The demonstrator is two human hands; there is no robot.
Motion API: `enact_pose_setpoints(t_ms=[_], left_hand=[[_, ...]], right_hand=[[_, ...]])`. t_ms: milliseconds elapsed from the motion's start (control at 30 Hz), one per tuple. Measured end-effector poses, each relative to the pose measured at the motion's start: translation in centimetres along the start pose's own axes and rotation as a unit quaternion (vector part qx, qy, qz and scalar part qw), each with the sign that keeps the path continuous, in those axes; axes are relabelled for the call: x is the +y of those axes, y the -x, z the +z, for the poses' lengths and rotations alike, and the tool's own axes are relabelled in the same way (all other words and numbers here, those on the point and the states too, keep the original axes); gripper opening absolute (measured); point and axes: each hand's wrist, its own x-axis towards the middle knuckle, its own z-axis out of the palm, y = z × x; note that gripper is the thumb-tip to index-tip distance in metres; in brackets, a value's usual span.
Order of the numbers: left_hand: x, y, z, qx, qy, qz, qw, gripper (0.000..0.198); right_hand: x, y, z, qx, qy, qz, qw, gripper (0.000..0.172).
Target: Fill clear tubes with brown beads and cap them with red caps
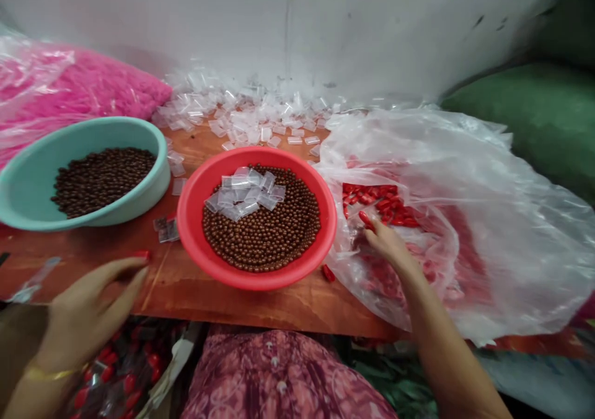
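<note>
My right hand reaches into the open mouth of a clear plastic bag, its fingertips pinching a small glossy red piece. Many similar red pieces lie inside the bag. My left hand is over the table's front edge at the left, thumb and index finger brought together at a small red piece. Between the hands stands a red basin of round brown beads. Small clear plastic cases are heaped on the beads. One loose red piece lies beside the basin.
A light-green basin with brown beads stands at the left, before a bag of pink pieces. Clear cases are scattered along the wall. Filled cases lie between the basins. Below the edge is a container of red-capped items.
</note>
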Motion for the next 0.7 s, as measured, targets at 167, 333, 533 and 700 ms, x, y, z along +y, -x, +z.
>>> enact_pose_setpoints(t_ms=[167, 333, 533, 700], left_hand=[[6.4, -9.2, 5.1, -0.144, -0.146, 0.175, 0.963, 0.027], [9.3, -15.2, 10.0, -0.236, -0.247, 0.157, 0.927, 0.025], [10.2, -16.2, 10.4, -0.302, -0.209, 0.118, 0.923, 0.030], [10.0, -15.8, 10.1, -0.285, -0.199, 0.161, 0.924, 0.032]], right_hand=[[-0.6, 2.2, 1.6, 0.027, 0.011, 0.018, 0.999, 0.041], [-1.0, 2.8, 2.4, 0.065, 0.011, 0.031, 0.997, 0.040], [-0.7, 2.5, 2.4, 0.077, -0.003, 0.024, 0.997, 0.035], [-0.8, 2.3, 2.4, 0.079, 0.000, 0.031, 0.996, 0.036]])
